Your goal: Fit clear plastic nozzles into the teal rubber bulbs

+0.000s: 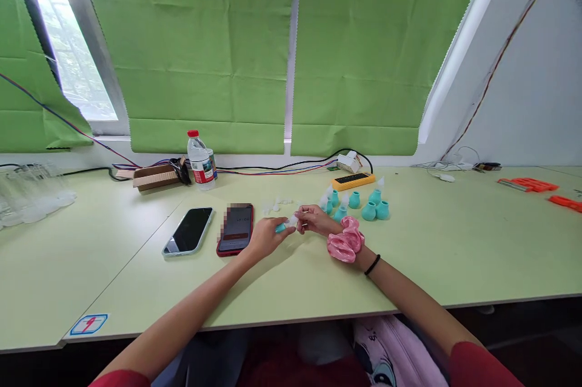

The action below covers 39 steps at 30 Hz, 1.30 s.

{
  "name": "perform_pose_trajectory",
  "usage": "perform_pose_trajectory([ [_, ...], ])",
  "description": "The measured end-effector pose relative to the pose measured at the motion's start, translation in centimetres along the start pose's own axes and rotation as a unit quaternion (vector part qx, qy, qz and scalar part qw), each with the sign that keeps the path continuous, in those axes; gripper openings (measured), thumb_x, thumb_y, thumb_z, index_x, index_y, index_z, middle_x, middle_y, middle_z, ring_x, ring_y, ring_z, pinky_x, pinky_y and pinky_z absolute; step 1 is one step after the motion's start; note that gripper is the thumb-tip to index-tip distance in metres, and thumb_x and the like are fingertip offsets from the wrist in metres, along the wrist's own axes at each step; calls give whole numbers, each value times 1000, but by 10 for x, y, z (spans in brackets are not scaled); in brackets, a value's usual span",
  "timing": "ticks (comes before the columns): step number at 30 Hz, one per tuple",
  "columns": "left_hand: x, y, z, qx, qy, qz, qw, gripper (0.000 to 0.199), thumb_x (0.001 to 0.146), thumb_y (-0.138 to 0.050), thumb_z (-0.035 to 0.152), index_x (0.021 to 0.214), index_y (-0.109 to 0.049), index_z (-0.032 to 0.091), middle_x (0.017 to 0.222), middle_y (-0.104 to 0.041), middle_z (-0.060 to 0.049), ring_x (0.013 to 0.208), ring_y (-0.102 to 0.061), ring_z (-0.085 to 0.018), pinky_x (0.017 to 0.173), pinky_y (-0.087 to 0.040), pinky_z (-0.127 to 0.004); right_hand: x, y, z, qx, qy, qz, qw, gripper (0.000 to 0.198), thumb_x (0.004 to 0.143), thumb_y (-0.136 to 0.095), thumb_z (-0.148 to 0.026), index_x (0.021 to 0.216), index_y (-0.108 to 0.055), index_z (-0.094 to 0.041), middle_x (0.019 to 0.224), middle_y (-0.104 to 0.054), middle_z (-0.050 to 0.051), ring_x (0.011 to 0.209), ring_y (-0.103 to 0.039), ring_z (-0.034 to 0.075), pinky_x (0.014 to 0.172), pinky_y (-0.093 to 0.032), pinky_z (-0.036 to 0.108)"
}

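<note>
My left hand [267, 237] is closed around a small teal bulb [280, 228], mostly hidden by the fingers, lying on its side. From its right end sticks a translucent white tip [292, 222]. The fingertips of my right hand [317, 221] are pinched at this tip, meeting the left hand over the table. Just right of my right hand stand several teal bulbs [369, 211], some bare and some with translucent tips [381, 183] pointing up. Small loose translucent pieces [276, 206] lie beyond my left hand.
On the table [291, 290], a red-cased phone [236, 230] and a pale-cased phone [188, 231] lie left of my hands. Farther back are a red-capped bottle [200, 162], an open cardboard box [157, 177] and a yellow-edged power strip [353, 181]. Orange tools [530, 184] lie far right.
</note>
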<state>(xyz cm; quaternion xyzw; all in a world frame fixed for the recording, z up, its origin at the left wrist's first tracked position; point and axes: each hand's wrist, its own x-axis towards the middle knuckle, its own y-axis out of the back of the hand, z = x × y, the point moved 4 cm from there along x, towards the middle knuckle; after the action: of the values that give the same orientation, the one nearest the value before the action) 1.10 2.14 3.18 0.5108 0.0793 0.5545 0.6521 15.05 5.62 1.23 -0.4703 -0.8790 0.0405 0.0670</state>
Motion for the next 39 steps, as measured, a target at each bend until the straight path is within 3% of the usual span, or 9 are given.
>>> perform_pose_trajectory([
  [8,-2,-1,5,136,-1,6,991,37,78,-40,45,97,-58,18,84,-64,-9,71,-58,-19,56,-33,-23,-7,-14,-5,0,20,67,998,32,63,-59,-44,58,-43,-16,42,-46,-5,38,-41,6,41,-30,21],
  [16,-5,-5,8,209,-6,10,978,34,80,-39,41,101,-54,20,81,-63,-8,72,-57,-18,56,-33,-22,-12,-22,-5,21,10,71,997,31,66,-57,-44,61,-38,-20,35,-26,-11,32,-20,4,36,-18,20],
  [19,-3,-4,5,169,-7,26,985,35,79,-40,42,100,-56,19,82,-63,-9,72,-58,-19,58,-35,-23,-9,-23,-4,29,23,84,996,31,65,-58,-43,62,-38,-20,36,-26,-11,32,-19,3,36,-18,19],
  [25,-1,-3,8,-18,7,49,999,39,75,-45,45,98,-57,16,87,-63,-7,77,-57,-18,69,-39,-25,-11,-20,-22,-74,103,246,961,35,60,-61,-46,53,-43,-17,33,-39,-6,31,-30,4,34,-22,19],
  [29,-5,-3,19,-46,-19,29,998,41,73,-48,44,103,-53,17,91,-61,-6,82,-54,-18,72,-40,-27,-31,-19,-53,-196,124,219,948,32,58,-63,-43,52,-48,-16,34,-45,-4,31,-38,6,33,-25,19],
  [33,-9,-4,24,-43,-57,6,997,33,80,-40,38,106,-50,19,99,-57,-6,86,-52,-17,74,-41,-28,-65,4,-82,-342,112,194,913,28,58,-63,-39,52,-51,-15,39,-50,-2,35,-44,8,35,-30,18],
  [39,-10,-11,22,8,-114,-14,993,25,80,-39,28,98,-52,17,97,-55,-7,93,-49,-18,79,-40,-30,-96,76,-91,-480,3,209,852,32,64,-56,-41,48,-54,-14,40,-52,1,37,-45,8,39,-33,20],
])
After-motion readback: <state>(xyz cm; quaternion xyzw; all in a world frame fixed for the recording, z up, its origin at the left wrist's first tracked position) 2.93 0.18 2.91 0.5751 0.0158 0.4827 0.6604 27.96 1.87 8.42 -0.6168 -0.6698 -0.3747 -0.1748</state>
